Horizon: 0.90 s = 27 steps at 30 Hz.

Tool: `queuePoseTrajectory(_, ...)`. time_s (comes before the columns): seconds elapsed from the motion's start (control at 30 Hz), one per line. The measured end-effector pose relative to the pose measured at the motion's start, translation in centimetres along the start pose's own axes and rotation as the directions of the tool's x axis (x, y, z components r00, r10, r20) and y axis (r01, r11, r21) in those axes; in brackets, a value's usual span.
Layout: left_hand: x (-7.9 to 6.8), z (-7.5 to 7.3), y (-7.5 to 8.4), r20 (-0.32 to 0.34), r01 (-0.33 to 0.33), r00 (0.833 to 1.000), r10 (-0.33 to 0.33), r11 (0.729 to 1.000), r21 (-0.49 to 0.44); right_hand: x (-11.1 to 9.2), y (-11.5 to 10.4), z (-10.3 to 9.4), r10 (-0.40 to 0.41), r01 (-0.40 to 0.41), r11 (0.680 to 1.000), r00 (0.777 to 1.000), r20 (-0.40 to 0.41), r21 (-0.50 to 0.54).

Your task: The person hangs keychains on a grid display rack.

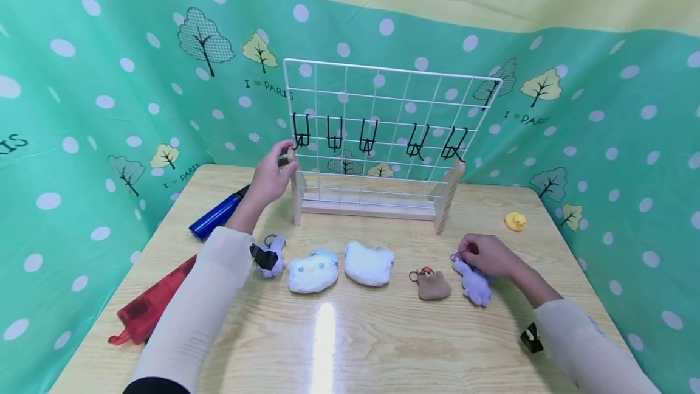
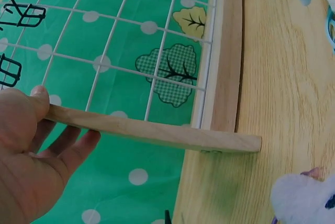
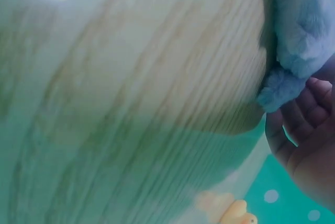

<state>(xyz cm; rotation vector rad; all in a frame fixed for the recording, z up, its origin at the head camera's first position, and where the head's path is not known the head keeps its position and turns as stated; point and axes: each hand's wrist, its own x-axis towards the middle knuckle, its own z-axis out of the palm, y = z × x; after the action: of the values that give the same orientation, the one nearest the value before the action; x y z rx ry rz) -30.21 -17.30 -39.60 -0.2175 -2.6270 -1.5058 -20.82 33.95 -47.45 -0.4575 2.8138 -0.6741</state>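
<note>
Both forearms are clothed in pale, off-white long sleeves. The left sleeve [image 1: 191,309] shows faint greyish creases and ends, near the bottom edge of the head view, at a black band [image 1: 158,385]; the right sleeve [image 1: 590,345] carries a small greyish mark [image 1: 596,324] (too small to make out). A small, blocky black left device [image 1: 264,257] and a similar right device [image 1: 531,338] sit by the cuffs, and both the left hand [image 1: 271,175] and right hand [image 1: 487,254] are bare

Passage along near tabletop [image 1: 415,345], plush toys [image 1: 369,264], rack [image 1: 369,210] beyond

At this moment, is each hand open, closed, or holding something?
Left hand: holding the wooden side post near its upper end.
Right hand: holding the purple plush keychain.
</note>
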Motion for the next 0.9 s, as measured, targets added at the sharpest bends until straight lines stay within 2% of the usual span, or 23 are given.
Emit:
queuePoseTrajectory(0.37,0.0,0.2,-0.3,-0.01,-0.039,0.999,0.039,0.999,0.018,-0.8,0.4,-0.5,0.017,-0.014,0.998,0.998,-0.06,0.064)
queuePoseTrajectory(0.53,0.0,0.2,-0.3,-0.001,-0.028,1.0,0.028,1.0,0.006,-1.0,0.2,-0.8,0.006,0.007,0.996,0.991,-0.132,0.093)
queuePoseTrajectory(0.67,0.0,0.1,-0.3,0.001,-0.023,1.0,0.023,1.0,0.007,-1.1,-0.3,-1.1,-0.007,0.036,0.992,0.974,-0.229,0.121)
queuePoseTrajectory(0.9,0.1,0.1,-0.5,0.007,-0.031,0.999,0.031,0.999,0.018,-1.3,-1.1,-1.5,0.036,0.048,0.975,0.929,-0.368,0.217)
